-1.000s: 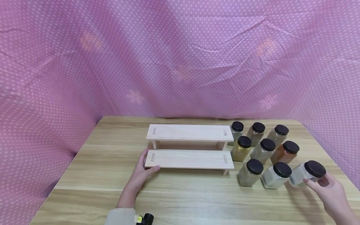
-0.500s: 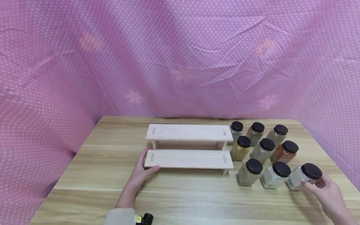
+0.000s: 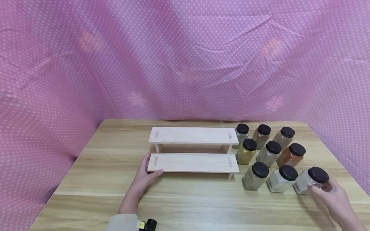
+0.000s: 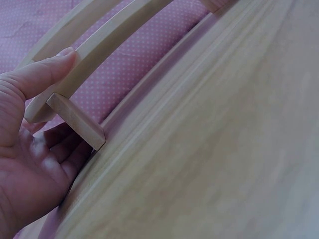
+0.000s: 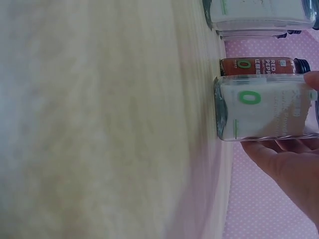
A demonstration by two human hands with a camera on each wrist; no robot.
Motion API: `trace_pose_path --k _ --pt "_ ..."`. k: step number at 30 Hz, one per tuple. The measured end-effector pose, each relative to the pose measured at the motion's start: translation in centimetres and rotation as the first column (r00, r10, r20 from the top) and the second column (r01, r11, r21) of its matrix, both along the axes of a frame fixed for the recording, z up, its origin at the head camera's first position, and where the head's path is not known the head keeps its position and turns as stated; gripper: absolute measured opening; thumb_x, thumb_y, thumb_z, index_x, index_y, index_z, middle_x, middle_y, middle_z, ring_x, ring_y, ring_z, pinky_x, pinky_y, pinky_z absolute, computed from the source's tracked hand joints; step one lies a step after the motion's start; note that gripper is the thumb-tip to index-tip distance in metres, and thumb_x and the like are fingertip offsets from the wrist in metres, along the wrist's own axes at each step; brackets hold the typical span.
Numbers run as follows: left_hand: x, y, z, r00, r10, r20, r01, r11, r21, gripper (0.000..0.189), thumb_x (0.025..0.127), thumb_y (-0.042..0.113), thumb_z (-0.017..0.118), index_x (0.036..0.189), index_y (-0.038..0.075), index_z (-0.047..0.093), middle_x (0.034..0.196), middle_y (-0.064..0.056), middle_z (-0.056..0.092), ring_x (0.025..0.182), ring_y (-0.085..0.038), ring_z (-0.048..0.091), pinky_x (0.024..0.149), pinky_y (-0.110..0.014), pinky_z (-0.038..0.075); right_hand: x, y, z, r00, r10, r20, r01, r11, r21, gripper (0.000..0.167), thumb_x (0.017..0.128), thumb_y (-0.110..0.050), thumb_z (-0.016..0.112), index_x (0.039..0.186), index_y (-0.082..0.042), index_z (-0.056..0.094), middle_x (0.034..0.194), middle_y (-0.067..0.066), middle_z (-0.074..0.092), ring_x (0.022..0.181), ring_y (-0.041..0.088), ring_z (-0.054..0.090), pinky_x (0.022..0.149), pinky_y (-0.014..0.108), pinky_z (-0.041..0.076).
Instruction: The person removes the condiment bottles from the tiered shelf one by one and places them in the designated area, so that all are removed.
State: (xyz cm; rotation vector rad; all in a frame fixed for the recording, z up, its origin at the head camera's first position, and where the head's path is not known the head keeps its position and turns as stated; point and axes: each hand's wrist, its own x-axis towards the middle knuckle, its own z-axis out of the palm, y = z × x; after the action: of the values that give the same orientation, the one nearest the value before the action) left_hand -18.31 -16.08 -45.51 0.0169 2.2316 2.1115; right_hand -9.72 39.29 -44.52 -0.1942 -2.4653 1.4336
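A two-step wooden rack [image 3: 193, 162] stands mid-table in the head view. My left hand [image 3: 142, 180] grips the left end of its lower step; in the left wrist view the thumb lies on the board and the other fingers reach behind the short leg [image 4: 77, 122]. At the front right, my right hand [image 3: 332, 199] holds a clear spice jar [image 3: 305, 182] with a black lid and pale powder inside. The jar's base appears to be on the table. In the right wrist view, the jar's green-marked label [image 5: 250, 97] faces the camera, and the lid is mostly cut off.
Several more black-lidded jars stand in rows right of the rack, including a red pepper jar [image 3: 291, 155], a yellow one [image 3: 246, 156] and a white one [image 3: 278, 182] beside the held jar. A pink dotted cloth [image 3: 185, 64] hangs behind the wooden table [image 3: 185, 202].
My right hand has brought the held jar slightly left and down, toward the white jar, and it leans less than before. The left hand keeps its grip on the rack.
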Motion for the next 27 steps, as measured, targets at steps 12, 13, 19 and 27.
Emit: trace_pose_path --k 12,13,19,27 --pt "-0.2 -0.1 -0.1 1.0 -0.005 0.003 0.005 1.0 0.02 0.091 0.067 0.007 0.072 0.138 0.013 0.014 0.136 -0.014 0.025 0.121 -0.023 0.026 0.1 -0.039 0.014 -1.3 3.9 -3.3 0.991 0.09 0.102 -0.093 0.995 0.026 0.052 0.082 -0.011 0.059 0.12 -0.033 0.034 0.1 -0.026 0.044 0.089 -0.014 0.04 0.064 0.007 0.034" --pt "-0.2 -0.2 -0.1 1.0 -0.008 0.009 0.008 1.0 0.025 0.091 0.068 0.007 0.072 0.138 0.013 0.014 0.137 -0.014 0.024 0.121 -0.024 0.026 0.1 -0.04 0.013 -1.4 4.2 -3.4 0.988 0.099 0.117 -0.103 0.994 0.028 0.057 0.082 -0.013 0.059 0.127 -0.032 0.028 0.108 -0.022 0.044 0.096 -0.011 0.039 0.07 0.007 0.033" --pt "-0.2 -1.1 1.3 0.995 -0.071 0.071 0.068 0.997 0.046 0.09 0.072 0.012 0.068 0.139 0.016 0.008 0.14 -0.011 0.016 0.124 -0.024 0.019 0.1 -0.043 0.009 -2.0 4.1 -1.5 0.989 0.078 0.129 -0.085 0.995 0.05 0.081 0.085 -0.021 0.055 0.137 -0.027 -0.006 0.142 -0.001 0.002 0.124 0.003 0.002 0.1 0.021 0.006" --pt "-0.4 -1.9 6.5 0.991 -0.134 -0.02 0.121 0.941 -0.317 0.087 0.081 0.028 0.059 0.137 0.002 -0.002 0.139 -0.023 0.008 0.125 -0.036 0.011 0.098 -0.047 0.013 -1.6 -3.3 8.1 0.999 -0.047 0.019 0.043 0.982 0.186 0.084 0.082 -0.022 0.058 0.138 -0.006 -0.003 0.14 0.022 -0.001 0.126 0.031 -0.002 0.098 0.05 -0.001"
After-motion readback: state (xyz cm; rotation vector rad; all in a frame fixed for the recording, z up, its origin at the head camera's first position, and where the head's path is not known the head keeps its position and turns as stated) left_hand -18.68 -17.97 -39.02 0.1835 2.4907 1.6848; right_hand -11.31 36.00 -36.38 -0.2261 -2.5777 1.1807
